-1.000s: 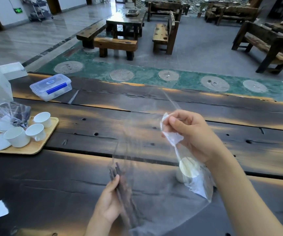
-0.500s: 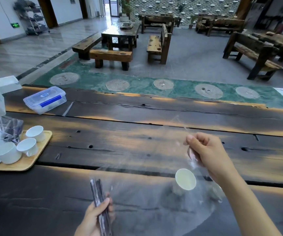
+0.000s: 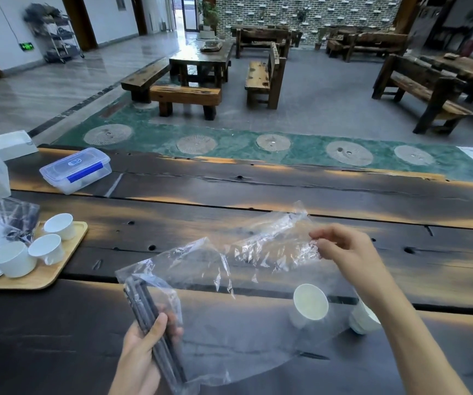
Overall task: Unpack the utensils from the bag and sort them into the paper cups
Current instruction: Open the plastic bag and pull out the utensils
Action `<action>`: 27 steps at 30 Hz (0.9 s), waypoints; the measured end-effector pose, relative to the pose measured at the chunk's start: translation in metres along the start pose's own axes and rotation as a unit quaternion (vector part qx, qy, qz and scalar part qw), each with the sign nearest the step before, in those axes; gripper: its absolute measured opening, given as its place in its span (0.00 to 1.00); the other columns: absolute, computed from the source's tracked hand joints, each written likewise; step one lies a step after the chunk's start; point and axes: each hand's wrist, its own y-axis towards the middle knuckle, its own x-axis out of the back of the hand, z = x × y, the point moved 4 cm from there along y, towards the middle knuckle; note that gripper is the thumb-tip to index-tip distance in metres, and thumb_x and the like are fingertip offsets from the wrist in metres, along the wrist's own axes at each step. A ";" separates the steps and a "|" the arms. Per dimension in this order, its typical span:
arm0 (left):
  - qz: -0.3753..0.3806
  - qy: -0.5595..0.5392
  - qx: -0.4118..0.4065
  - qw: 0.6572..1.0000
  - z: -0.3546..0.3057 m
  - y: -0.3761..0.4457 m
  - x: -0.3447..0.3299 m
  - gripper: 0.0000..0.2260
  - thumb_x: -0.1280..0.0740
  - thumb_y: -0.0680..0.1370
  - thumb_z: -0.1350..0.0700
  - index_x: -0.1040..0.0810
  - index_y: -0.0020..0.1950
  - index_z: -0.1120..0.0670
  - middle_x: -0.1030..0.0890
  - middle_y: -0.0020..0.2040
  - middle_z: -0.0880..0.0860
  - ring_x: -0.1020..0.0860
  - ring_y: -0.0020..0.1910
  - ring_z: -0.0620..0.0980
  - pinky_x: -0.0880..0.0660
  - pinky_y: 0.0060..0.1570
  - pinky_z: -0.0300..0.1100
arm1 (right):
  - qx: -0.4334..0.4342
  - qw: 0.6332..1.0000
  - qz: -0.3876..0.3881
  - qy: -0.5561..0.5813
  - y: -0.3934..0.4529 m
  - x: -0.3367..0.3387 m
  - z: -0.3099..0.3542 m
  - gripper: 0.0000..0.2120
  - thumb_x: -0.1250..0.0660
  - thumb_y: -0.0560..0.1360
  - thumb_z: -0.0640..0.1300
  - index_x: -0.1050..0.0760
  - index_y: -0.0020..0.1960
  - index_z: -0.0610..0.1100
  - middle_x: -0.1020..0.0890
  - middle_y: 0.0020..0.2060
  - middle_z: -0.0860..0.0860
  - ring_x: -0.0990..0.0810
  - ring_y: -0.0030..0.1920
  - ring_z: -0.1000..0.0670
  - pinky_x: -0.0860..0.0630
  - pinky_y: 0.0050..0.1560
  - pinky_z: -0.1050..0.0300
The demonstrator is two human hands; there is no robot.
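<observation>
Since a moment ago the right hand (image 3: 346, 252) has lifted, pinching the clear bag (image 3: 229, 280) by its top edge above the table (image 3: 258, 195). Left hand (image 3: 141, 354) grips the dark utensils (image 3: 149, 317) through the bag, beside a paper cup (image 3: 309, 306).

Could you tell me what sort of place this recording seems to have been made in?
Probably a tea house or rustic restaurant hall. Heavy wooden tables and benches stand in groups on an open floor, a tray of white cups sits on the near table, and a brick wall closes the far end.

Second cup (image 3: 362, 319) behind right forearm
</observation>
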 end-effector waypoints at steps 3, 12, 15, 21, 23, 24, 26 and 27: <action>0.004 0.016 -0.030 0.999 -0.008 -0.001 -0.001 0.09 0.41 0.80 0.68 0.23 0.47 0.58 0.19 0.32 0.55 0.20 0.27 0.51 0.22 0.29 0.38 | -0.065 0.996 0.045 0.029 0.001 -0.001 -0.010 0.08 0.32 0.76 0.37 0.19 0.55 0.41 0.15 0.48 0.42 0.19 0.42 0.53 0.22 0.45 0.64; 0.005 0.119 -0.095 0.988 -0.024 0.004 -0.001 0.06 0.38 0.78 0.70 0.24 0.49 0.63 0.19 0.32 0.57 0.20 0.28 0.51 0.23 0.29 0.37 | -0.160 0.981 0.103 0.020 -0.001 -0.011 -0.031 0.07 0.25 0.71 0.40 0.19 0.36 0.41 0.18 0.41 0.48 0.23 0.41 0.52 0.31 0.44 0.60; -0.008 0.152 -0.067 0.986 -0.018 0.011 0.003 0.05 0.36 0.77 0.70 0.22 0.49 0.64 0.19 0.34 0.59 0.21 0.29 0.52 0.22 0.28 0.39 | -0.119 0.978 -0.044 -0.167 0.000 -0.009 -0.037 0.08 0.23 0.70 0.41 0.20 0.34 0.47 0.29 0.56 0.53 0.33 0.51 0.55 0.37 0.48 0.61; 0.001 0.211 0.039 0.977 0.005 0.018 0.010 0.03 0.32 0.75 0.70 0.22 0.45 0.71 0.20 0.40 0.64 0.24 0.40 0.56 0.28 0.44 0.48 | -0.057 0.921 0.021 -0.384 0.004 -0.023 -0.051 0.06 0.29 0.72 0.41 0.18 0.37 0.43 0.25 0.42 0.47 0.26 0.46 0.44 0.32 0.45 0.54; -0.008 0.207 0.049 0.977 0.010 0.019 0.015 0.07 0.31 0.75 0.68 0.22 0.44 0.74 0.18 0.37 0.62 0.23 0.42 0.57 0.27 0.47 0.48 | -0.095 0.969 0.044 -0.223 0.001 -0.020 -0.054 0.08 0.33 0.75 0.37 0.22 0.37 0.37 0.21 0.34 0.46 0.24 0.36 0.47 0.29 0.38 0.55; -0.016 0.201 0.050 0.978 0.011 0.018 0.017 0.08 0.31 0.75 0.67 0.22 0.44 0.74 0.17 0.36 0.61 0.22 0.41 0.57 0.26 0.46 0.47 | -0.124 0.985 0.052 -0.104 -0.003 -0.019 -0.054 0.09 0.35 0.77 0.35 0.26 0.37 0.37 0.21 0.33 0.44 0.24 0.33 0.47 0.28 0.35 0.55; -0.022 0.179 0.056 0.982 0.012 0.014 0.017 0.07 0.32 0.76 0.67 0.20 0.46 0.72 0.17 0.35 0.61 0.19 0.39 0.56 0.21 0.41 0.44 | -0.154 0.985 0.055 0.055 -0.010 -0.018 -0.055 0.10 0.39 0.80 0.37 0.30 0.40 0.39 0.19 0.36 0.36 0.22 0.30 0.45 0.28 0.28 0.59; -0.014 0.166 0.069 0.984 0.013 0.012 0.016 0.07 0.33 0.76 0.67 0.20 0.48 0.71 0.16 0.37 0.62 0.18 0.37 0.55 0.19 0.39 0.43 | -0.154 0.984 0.051 0.071 -0.013 -0.017 -0.056 0.10 0.40 0.81 0.39 0.32 0.41 0.40 0.18 0.39 0.33 0.21 0.29 0.44 0.29 0.25 0.60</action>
